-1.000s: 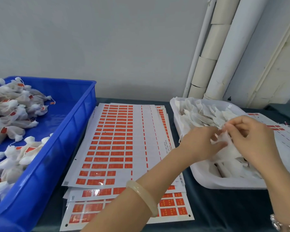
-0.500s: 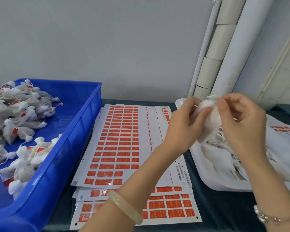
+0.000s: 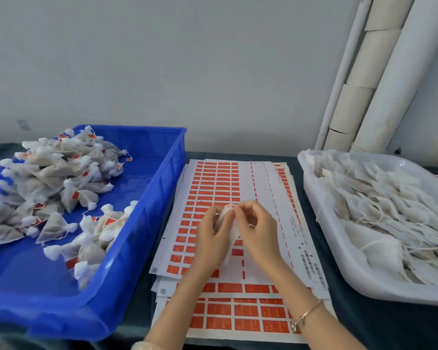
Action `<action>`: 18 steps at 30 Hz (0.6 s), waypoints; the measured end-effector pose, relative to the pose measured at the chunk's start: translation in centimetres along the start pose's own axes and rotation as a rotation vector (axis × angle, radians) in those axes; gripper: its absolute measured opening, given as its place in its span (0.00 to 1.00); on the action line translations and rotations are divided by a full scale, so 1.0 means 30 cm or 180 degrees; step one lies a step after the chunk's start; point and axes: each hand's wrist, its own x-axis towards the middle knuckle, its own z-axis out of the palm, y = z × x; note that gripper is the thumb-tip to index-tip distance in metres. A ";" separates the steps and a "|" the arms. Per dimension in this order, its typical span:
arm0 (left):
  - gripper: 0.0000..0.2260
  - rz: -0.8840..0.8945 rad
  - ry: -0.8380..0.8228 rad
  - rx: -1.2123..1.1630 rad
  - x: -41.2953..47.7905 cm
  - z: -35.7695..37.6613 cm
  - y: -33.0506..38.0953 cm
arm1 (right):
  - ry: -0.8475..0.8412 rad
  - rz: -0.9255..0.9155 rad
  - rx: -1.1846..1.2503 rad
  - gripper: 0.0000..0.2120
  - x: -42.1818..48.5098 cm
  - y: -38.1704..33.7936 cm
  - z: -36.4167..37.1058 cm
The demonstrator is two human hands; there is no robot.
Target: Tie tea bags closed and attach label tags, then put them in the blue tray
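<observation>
Spreading over the dark bench [image 3: 364,324], the blue tray [image 3: 147,223] of finished bags lies left, the white tray [image 3: 324,238] of untied bags lies right, and the label sheets [image 3: 263,188] lie between them. Above the sheets, the left hand [image 3: 210,238] curls round the tea bag [image 3: 224,218]. Its long axis runs roughly away from the person. The right hand [image 3: 258,231] pinches its far end, so each grip is closed on the bag. The blue tray lies leftward, nearer the left hand.
</observation>
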 end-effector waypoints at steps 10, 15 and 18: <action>0.02 -0.0202 -0.0167 0.0165 -0.025 -0.034 -0.078 | -0.0154 0.0599 0.0815 0.03 -0.040 0.095 0.006; 0.07 -0.0187 -0.0230 0.0256 -0.031 -0.026 -0.083 | -0.0177 0.0853 0.1130 0.02 -0.042 0.093 -0.007; 0.05 -0.0227 -0.0192 0.0241 -0.031 -0.026 -0.078 | -0.0111 0.0883 0.1209 0.05 -0.040 0.090 -0.015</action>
